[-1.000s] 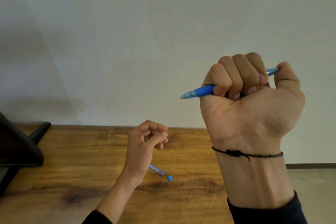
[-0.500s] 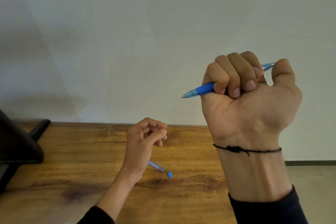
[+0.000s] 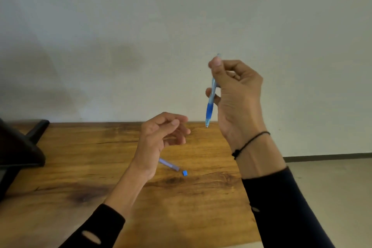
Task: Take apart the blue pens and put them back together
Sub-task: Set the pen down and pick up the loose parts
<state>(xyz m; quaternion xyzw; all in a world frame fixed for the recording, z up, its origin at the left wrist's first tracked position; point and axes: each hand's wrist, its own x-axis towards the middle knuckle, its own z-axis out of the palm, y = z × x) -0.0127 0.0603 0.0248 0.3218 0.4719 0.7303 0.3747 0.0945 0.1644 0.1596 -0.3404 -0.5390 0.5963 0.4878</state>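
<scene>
My right hand (image 3: 237,96) holds a blue pen (image 3: 210,104) almost upright above the table, tip pointing down, thumb near its top end. The pen has a dark blue grip and a pale clear barrel. My left hand (image 3: 161,137) hovers lower and to the left, fingers loosely curled and apart, holding nothing. On the wooden table (image 3: 80,167) below my left wrist lies a clear pen barrel piece (image 3: 169,164), partly hidden by the wrist. A small blue cap piece (image 3: 184,172) sits just right of it.
A dark object with a black base (image 3: 20,147) stands at the table's left edge. The table's right edge (image 3: 251,217) runs under my right forearm, with pale floor (image 3: 332,187) beyond. A plain wall (image 3: 181,26) rises behind the table.
My right hand turned from a fist gripping the pen sideways to a looser hold with the pen pointing down. My left hand opened its fingers a little. The pieces on the table stayed put.
</scene>
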